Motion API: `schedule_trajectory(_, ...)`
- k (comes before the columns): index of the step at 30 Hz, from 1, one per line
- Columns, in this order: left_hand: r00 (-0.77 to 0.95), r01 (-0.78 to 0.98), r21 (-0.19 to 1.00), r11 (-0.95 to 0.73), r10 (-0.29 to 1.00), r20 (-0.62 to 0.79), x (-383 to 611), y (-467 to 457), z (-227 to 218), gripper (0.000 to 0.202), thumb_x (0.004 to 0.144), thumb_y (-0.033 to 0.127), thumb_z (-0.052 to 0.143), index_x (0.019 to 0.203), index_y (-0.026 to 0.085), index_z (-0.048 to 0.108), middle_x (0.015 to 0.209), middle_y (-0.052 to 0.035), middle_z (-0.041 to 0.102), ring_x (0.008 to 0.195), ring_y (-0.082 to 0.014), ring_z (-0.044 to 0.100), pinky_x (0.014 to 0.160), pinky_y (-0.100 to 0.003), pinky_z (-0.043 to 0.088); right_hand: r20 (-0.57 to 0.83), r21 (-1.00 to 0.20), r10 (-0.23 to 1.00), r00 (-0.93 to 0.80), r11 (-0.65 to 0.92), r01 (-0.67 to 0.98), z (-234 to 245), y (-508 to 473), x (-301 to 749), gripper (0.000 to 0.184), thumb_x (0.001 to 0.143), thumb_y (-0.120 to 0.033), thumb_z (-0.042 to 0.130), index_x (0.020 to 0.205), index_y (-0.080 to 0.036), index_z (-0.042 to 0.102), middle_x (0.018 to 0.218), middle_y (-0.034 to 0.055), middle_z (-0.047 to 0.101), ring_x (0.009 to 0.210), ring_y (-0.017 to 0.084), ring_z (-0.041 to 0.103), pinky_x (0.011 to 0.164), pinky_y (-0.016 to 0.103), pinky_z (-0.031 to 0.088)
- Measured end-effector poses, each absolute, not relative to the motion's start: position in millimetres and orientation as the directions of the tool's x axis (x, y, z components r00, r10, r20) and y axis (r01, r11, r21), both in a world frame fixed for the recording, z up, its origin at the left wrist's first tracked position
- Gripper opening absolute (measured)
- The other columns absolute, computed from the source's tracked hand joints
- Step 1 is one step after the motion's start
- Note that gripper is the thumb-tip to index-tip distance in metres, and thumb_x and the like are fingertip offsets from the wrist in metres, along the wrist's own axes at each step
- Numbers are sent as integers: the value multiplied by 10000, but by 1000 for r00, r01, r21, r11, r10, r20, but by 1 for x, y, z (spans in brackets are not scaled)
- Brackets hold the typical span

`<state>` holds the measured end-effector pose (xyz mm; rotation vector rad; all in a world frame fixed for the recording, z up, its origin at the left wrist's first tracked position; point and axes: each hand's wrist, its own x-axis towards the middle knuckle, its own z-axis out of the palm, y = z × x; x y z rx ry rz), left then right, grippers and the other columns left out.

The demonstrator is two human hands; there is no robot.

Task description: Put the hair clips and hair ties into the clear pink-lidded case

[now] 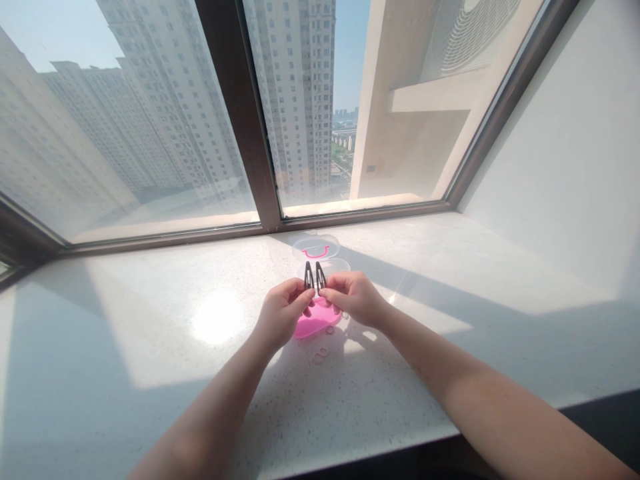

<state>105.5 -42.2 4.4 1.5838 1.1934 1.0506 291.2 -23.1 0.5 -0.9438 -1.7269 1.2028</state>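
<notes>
My left hand [283,312] pinches a dark snap hair clip [309,275] by its lower end, tip pointing up. My right hand [354,299] pinches a second dark hair clip [321,275] the same way; the two clips stand side by side, nearly touching. Both hands hover over a small pink case [313,325] whose clear lid [316,248] with a pink handle stands open behind the clips. A few small clear elastic rings [321,353] lie on the sill just in front of the case.
A white speckled stone windowsill [150,333] carries everything, with its front edge near me. A dark-framed window [240,120] runs along the back and a white wall [575,167] closes the right side.
</notes>
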Motion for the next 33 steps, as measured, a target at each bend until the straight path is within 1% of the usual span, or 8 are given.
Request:
schedule_trajectory(20, 181, 243, 954, -176, 974, 133, 106, -42, 5, 228, 850, 340, 619, 717, 154, 611, 641, -19, 648, 566, -138, 613, 560, -254, 466, 194, -957, 895, -401, 263, 124, 1, -24, 292, 183, 836, -264, 617, 714, -130, 640, 631, 21, 645, 521, 102, 575, 484, 207, 465)
schedule_trajectory(33, 187, 234, 956, -177, 973, 134, 106, -42, 6, 219, 852, 328, 616, 719, 155, 604, 647, -16, 642, 571, -137, 609, 564, -253, 465, 195, -955, 898, -396, 265, 131, 3, -24, 291, 189, 830, -257, 621, 688, -132, 629, 619, 19, 639, 519, 103, 577, 485, 209, 464)
